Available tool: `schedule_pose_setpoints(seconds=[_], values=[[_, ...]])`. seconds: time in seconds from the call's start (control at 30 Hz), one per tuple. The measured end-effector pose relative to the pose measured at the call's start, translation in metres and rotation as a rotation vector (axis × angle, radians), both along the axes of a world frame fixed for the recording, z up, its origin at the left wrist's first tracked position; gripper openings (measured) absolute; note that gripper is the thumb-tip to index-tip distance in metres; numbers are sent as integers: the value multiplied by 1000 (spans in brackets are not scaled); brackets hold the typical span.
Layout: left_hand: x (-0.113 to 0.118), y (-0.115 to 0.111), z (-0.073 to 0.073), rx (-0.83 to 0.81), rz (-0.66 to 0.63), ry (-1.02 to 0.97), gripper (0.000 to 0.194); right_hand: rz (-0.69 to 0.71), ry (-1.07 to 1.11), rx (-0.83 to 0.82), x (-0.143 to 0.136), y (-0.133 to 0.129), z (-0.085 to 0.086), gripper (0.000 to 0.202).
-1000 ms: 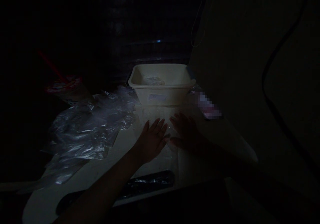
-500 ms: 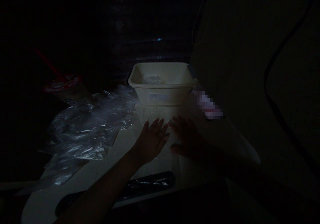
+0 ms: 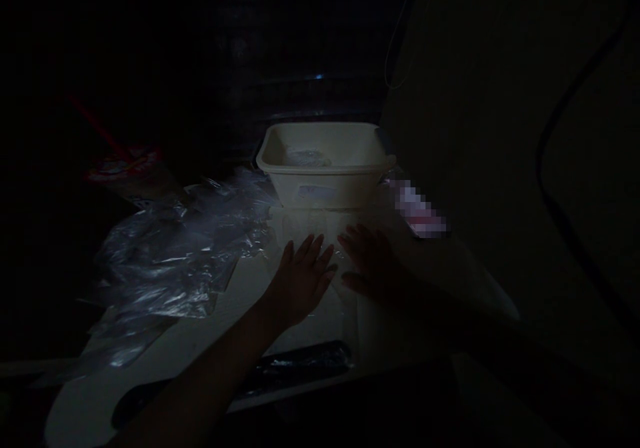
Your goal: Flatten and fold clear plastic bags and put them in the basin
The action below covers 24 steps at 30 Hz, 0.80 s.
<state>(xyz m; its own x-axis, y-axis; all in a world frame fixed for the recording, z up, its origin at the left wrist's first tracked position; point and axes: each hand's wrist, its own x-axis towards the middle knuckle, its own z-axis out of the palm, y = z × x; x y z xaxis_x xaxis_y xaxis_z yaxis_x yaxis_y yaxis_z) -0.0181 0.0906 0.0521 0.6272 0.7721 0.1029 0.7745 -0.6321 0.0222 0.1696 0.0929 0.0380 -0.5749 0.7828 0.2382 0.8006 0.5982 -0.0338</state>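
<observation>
My left hand (image 3: 303, 278) lies flat, fingers stretched and a little apart, over a clear plastic bag (image 3: 333, 318) on the pale table. Beside it my right hand (image 3: 373, 261), in deep shadow, is also spread out over the plastic. Neither hand grips anything. Just beyond the fingertips stands a cream plastic basin (image 3: 325, 185) with a label on its front. Some clear plastic (image 3: 305, 157) lies inside it. To the left of my left hand spreads a heap of clear plastic bags (image 3: 170, 258).
Behind the heap stands a cup (image 3: 125, 175) with a red straw. A long dark object (image 3: 300, 368) lies along the front edge of the white table (image 3: 200, 345), partly behind my left forearm. A blurred-out pinkish item (image 3: 420, 211) is right of the basin. A dark cable (image 3: 543, 161) hangs at right.
Both hands have shifted very slightly away from me over the plastic, still flat. The surrounding objects stay in place.
</observation>
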Motion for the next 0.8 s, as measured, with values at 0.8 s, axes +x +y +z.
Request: schedule_pose_setpoints(seconds=[0.8], values=[[2,-1,0,23,40,-16,42,176,10,-87,-4,-23,9,76]])
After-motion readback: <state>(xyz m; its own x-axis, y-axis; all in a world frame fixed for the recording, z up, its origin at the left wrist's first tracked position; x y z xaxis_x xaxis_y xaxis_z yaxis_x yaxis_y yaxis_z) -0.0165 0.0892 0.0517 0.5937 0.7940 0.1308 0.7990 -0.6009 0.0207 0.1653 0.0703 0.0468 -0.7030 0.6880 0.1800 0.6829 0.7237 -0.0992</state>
